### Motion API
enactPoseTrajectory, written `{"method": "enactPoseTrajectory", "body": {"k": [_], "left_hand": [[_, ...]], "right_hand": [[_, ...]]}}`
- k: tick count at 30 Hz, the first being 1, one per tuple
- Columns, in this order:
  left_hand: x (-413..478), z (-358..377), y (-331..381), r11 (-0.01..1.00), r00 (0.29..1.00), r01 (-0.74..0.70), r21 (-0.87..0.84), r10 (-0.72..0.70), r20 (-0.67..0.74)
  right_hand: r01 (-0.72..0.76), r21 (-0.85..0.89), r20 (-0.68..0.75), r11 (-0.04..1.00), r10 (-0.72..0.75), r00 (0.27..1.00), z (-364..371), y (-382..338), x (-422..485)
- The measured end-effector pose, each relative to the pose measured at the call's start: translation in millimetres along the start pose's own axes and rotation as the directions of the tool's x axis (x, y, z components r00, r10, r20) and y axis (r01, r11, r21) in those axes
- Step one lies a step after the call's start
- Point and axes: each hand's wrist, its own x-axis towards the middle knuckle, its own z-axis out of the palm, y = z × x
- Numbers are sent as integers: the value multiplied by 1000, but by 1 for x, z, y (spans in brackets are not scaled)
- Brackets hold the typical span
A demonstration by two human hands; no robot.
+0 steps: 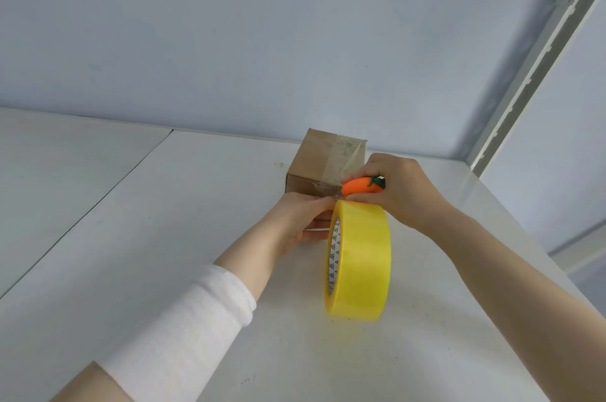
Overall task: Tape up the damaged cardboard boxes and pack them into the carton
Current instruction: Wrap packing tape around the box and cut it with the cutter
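Note:
A small brown cardboard box (314,158) sits on the white table (164,237), with clear tape running over its top and down its near side. A large yellow roll of tape (360,260) stands on edge in front of the box. My left hand (305,221) grips the roll at its top left, fingers reaching into the core. My right hand (393,191) holds a small orange carrot-shaped cutter (359,185) just above the roll, at the tape strip between roll and box.
A pale blue wall (262,40) stands behind the table. A grey metal shelf post (531,73) rises at the right, by the table's right edge. A seam (98,198) splits the tabletop on the left.

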Motion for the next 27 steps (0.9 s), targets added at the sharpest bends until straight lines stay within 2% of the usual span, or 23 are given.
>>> {"method": "enactPoseTrajectory", "body": {"k": [17,23,25,27], "left_hand": [[-4,4,2,1000,1000,-12,5,12,-11],[-5,2,4,1000,1000,8,5,-8,-15],[-5,1,3,1000,1000,18,6,-18,-10],[-6,2,5,1000,1000,15,10,-15,7]], "right_hand": [[2,-31,15,1000,-1,1000,-9,3,-6],[-52,-102,69,993,59,996,-21,19,-19],[-95,-46,46,994,97,994,-27,22,-24],[-127,137,-52,982,136,989,-27,19,-23]]}}
